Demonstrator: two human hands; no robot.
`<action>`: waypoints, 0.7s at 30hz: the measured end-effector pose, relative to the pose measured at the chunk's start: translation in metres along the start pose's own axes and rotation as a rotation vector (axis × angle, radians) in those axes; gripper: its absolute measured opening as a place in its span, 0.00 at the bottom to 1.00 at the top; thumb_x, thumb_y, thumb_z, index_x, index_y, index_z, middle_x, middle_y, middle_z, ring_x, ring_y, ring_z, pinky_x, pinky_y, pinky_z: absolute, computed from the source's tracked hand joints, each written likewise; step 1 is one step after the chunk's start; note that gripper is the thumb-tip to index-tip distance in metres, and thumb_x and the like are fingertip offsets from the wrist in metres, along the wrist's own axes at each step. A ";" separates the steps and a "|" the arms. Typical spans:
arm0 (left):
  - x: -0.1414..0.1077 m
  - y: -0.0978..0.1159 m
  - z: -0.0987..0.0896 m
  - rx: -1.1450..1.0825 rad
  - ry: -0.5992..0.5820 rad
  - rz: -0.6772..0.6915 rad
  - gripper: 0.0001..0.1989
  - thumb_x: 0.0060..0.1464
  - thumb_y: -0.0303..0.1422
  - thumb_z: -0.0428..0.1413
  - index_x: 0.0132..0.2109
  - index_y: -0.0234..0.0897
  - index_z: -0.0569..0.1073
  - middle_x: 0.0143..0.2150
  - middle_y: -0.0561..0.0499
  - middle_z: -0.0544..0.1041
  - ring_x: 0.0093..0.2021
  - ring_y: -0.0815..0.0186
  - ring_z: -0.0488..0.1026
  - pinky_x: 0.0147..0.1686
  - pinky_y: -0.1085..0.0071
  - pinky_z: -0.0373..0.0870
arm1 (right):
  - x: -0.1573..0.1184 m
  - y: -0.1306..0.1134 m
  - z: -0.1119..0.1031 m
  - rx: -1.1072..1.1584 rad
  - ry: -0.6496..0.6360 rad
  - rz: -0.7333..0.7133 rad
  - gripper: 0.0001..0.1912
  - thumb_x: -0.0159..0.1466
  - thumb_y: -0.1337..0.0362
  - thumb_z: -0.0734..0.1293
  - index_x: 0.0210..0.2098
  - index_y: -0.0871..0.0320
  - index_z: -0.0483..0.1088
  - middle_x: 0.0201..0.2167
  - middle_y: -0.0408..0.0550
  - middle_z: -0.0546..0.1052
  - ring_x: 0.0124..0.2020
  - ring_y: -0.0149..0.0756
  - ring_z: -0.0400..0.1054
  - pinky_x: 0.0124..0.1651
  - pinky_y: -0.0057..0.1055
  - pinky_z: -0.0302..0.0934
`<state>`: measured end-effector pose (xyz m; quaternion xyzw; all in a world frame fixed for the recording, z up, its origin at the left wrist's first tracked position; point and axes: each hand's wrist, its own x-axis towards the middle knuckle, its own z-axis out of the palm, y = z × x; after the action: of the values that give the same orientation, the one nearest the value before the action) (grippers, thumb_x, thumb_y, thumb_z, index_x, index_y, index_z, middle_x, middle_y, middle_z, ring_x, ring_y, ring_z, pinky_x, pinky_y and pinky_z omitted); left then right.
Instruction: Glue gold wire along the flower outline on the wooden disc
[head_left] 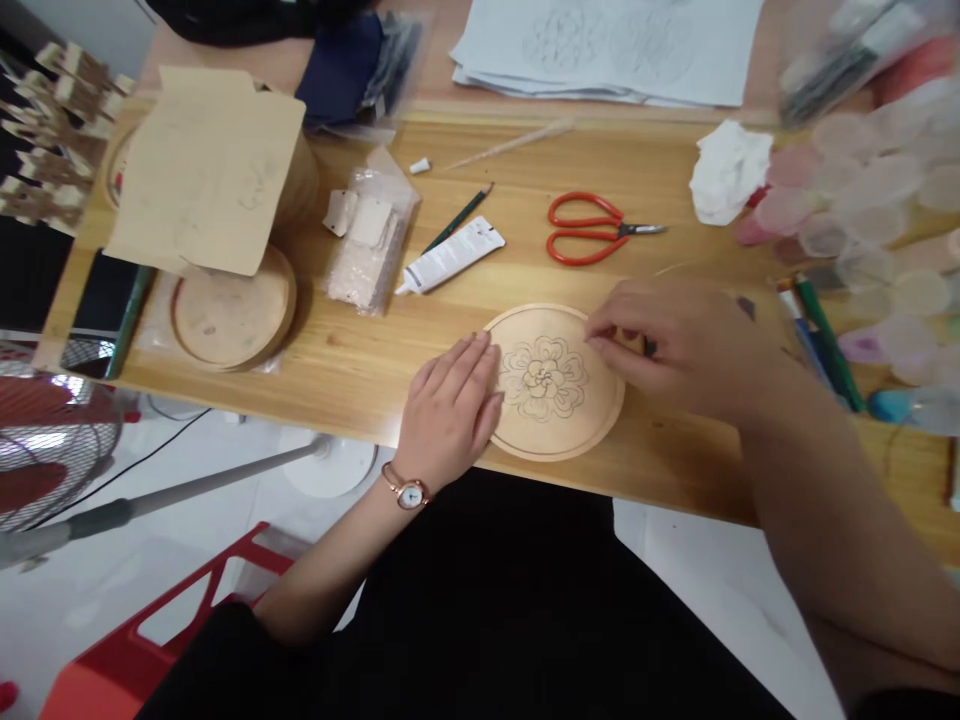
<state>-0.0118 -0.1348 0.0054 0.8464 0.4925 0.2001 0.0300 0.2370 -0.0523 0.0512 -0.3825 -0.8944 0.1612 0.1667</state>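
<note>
A round wooden plate (600, 425) with a raised rim and a flower drawn on it in dark lines lies near the table's front edge. Yellowish thin strands or lines show at the flower's centre. My left hand (450, 400), with a watch on the wrist, rests flat on the plate's left edge, fingers stretched out. Over the plate's right side my right hand (667, 345) is closed in a pinch of thumb and forefinger. What it pinches is too small to make out. Behind it a fine pale strand shows against the table.
Red-handled scissors (589, 230), a white tube (454, 255) and a green pencil (459, 217) lie beyond the plate. Crumpled tissue (729, 172) and many small paint pots (862, 205) are at right. Stacked round wooden plates (232, 315) sit at left, under a brown board (210, 170).
</note>
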 end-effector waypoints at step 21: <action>0.007 0.002 0.004 -0.188 -0.014 -0.014 0.24 0.60 0.40 0.56 0.58 0.29 0.68 0.60 0.33 0.70 0.64 0.46 0.64 0.61 0.50 0.62 | 0.002 0.006 0.039 -0.251 0.104 -0.169 0.09 0.67 0.68 0.58 0.34 0.60 0.69 0.32 0.52 0.69 0.35 0.41 0.61 0.38 0.37 0.63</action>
<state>-0.0051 -0.1292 0.0043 0.8377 0.4774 0.2394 0.1144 0.2230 -0.0535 0.0143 -0.3315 -0.9267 0.0134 0.1767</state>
